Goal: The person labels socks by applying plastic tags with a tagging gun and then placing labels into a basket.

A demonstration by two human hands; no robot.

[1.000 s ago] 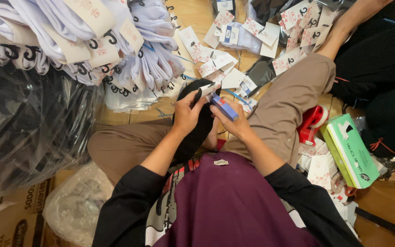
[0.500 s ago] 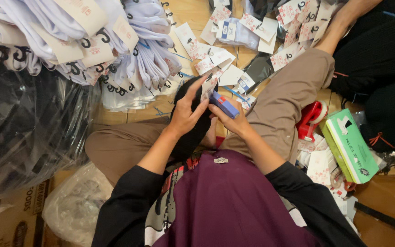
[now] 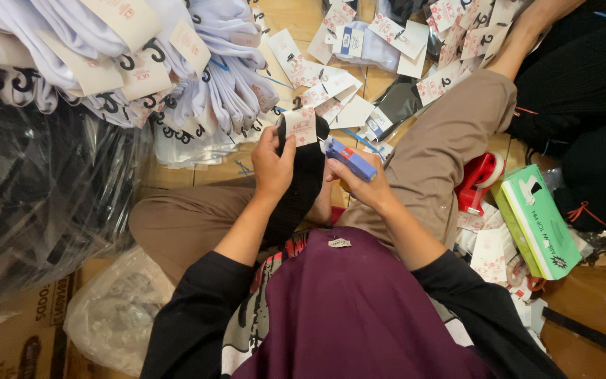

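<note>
I sit cross-legged on a wooden floor. My left hand (image 3: 272,165) grips a pair of black socks (image 3: 304,184) over my lap and pinches a white paper label (image 3: 300,125) against their top. A blue tagging gun (image 3: 350,159) is in my right hand (image 3: 360,186), its tip pointing at the label. The lower part of the socks hangs down between my knees.
A heap of white socks with hooked card labels (image 3: 128,56) lies at the upper left. Loose paper labels (image 3: 359,63) litter the floor ahead. A red tape dispenser (image 3: 480,181) and a green box (image 3: 536,221) lie to my right, black plastic bags (image 3: 29,203) to my left.
The view has tilted so the hands sit a little higher. My left hand has set the label upright on the sock top, and the tagging gun has closed in on it.
</note>
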